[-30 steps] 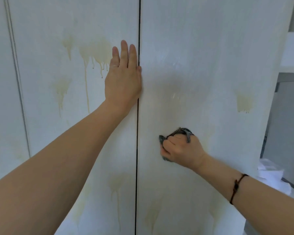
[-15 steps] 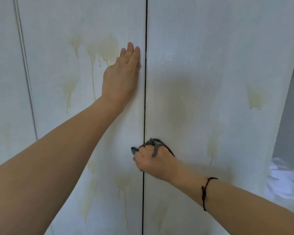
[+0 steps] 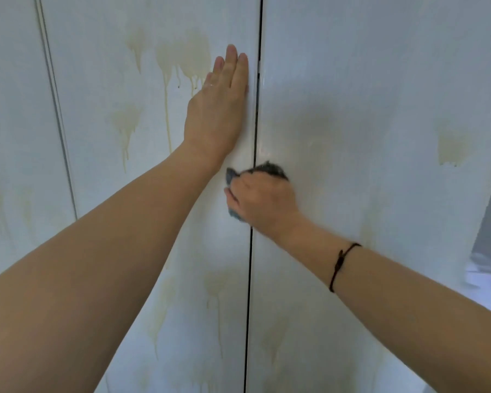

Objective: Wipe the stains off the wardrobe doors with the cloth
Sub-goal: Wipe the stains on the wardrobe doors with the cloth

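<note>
Your left hand (image 3: pixel 219 109) lies flat on the left wardrobe door (image 3: pixel 97 222), fingers straight and together, just beside the dark gap (image 3: pixel 249 279) between the doors. Your right hand (image 3: pixel 262 202) sits just below it, fingers curled round the bunched cloth (image 3: pixel 270 168) and pressing it across that gap. Grey-blue cloth shows above your knuckles and left of your fist. Yellowish drip stains (image 3: pixel 182 55) run down the left door beside your left fingers. Another stain (image 3: pixel 451 148) marks the right door (image 3: pixel 380 80), well right of the cloth.
</note>
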`<state>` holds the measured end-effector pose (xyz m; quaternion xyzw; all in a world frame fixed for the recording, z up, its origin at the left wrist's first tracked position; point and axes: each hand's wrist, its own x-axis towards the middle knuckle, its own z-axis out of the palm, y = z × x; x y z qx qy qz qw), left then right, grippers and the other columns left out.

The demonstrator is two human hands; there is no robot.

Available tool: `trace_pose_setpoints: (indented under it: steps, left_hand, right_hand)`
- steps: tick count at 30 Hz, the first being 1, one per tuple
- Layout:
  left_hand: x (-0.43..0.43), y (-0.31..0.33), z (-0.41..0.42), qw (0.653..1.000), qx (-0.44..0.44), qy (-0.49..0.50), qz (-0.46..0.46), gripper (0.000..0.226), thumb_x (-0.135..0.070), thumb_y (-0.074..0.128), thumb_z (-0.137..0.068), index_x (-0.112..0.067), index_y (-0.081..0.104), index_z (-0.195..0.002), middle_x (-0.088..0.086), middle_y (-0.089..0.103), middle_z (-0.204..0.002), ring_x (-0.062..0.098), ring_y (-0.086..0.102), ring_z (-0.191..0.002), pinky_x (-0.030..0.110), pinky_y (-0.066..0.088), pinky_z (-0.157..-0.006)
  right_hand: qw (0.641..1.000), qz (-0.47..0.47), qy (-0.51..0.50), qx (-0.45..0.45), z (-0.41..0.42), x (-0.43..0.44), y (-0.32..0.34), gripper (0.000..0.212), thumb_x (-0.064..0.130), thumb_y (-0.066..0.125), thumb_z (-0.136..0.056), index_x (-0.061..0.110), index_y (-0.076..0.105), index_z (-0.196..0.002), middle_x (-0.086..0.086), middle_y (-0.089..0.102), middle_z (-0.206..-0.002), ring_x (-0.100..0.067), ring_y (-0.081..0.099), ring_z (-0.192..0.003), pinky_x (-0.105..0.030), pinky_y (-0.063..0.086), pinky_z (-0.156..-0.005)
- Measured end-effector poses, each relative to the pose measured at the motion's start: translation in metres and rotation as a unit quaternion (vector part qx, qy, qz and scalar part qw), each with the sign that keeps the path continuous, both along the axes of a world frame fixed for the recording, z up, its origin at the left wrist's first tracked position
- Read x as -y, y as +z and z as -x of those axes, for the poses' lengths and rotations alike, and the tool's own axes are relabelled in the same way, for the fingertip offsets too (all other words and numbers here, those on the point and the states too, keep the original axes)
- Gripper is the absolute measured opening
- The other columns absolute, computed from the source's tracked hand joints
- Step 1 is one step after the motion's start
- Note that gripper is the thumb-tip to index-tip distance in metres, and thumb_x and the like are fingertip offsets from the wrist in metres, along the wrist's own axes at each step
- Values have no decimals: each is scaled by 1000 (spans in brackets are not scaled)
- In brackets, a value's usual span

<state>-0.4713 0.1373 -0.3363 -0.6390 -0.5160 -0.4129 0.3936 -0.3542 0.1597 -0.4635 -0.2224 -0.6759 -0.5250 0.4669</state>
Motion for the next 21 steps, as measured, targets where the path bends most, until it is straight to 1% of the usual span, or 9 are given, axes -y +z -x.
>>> trace_pose_setpoints:
  steps: [3,4,6,9,11,13,15,18,21]
  left_hand:
    - [5,-2,-1,1000,-6,-3,22,52,-11,27,-109,-6,12,-158,12,7,-167,28,15,-153,41,40,-109]
    - [6,-4,-1,999,-13,-7,30,52,-18,24,-110,-3,9,-158,15,5,-166,32,13,-153,41,34,-116]
    - [7,-6,-6,999,-32,2,23,59,-30,22,-109,4,7,-156,24,4,-164,40,12,-151,46,24,-122]
    - [-6,-9,-18,999,-16,30,-8,66,-35,16,-108,12,6,-153,36,6,-159,49,14,-148,53,23,-120]
    - [-10,-14,-26,999,17,33,-21,63,-29,11,-107,14,4,-151,40,6,-157,53,12,-146,57,22,-120]
    - [-16,-16,-34,999,19,39,-30,59,-24,11,-107,16,3,-150,42,6,-155,57,12,-144,59,20,-120]
    - [-20,-16,-33,999,19,32,-32,58,-21,6,-107,18,0,-149,45,4,-154,60,9,-143,62,16,-119]
    - [-29,-12,-32,998,13,48,-29,57,-7,-12,-98,23,-2,-146,48,2,-151,65,5,-141,68,13,-116]
    - [-17,-13,-41,996,13,91,6,73,11,-32,-80,27,1,-143,52,7,-148,68,15,-137,67,24,-113]
  right_hand:
    - [985,64,-44,152,-38,18,-114,29,21,59,-100,20,57,-71,-1,52,-64,-23,54,-59,-33,44,-54]
    - [983,75,-41,163,-53,21,-123,30,23,60,-99,20,54,-69,0,51,-63,-22,53,-57,-32,44,-53]
    - [985,49,-62,152,-82,20,-89,32,25,62,-97,19,52,-67,-2,50,-61,-23,51,-53,-31,44,-51]
    - [993,-15,-116,22,-123,19,15,40,29,59,-97,19,46,-62,-4,48,-54,-26,49,-47,-26,28,-44]
    - [980,18,-163,-116,-146,31,78,43,39,50,-101,19,42,-64,-2,48,-56,-25,46,-50,-25,16,-47]
    - [956,53,-172,-233,-162,36,99,43,45,42,-102,19,40,-68,0,46,-61,-24,41,-57,-30,13,-50]
    - [947,47,-168,-271,-156,34,81,41,42,46,-101,20,41,-67,0,48,-60,-23,42,-55,-30,16,-49]
    - [984,-1,-119,-134,-142,26,0,40,29,65,-93,19,47,-59,-1,49,-55,-22,48,-48,-31,31,-43]
    - [996,24,-80,4,-152,31,-53,39,26,71,-86,19,45,-57,1,44,-56,-20,45,-48,-29,32,-43]
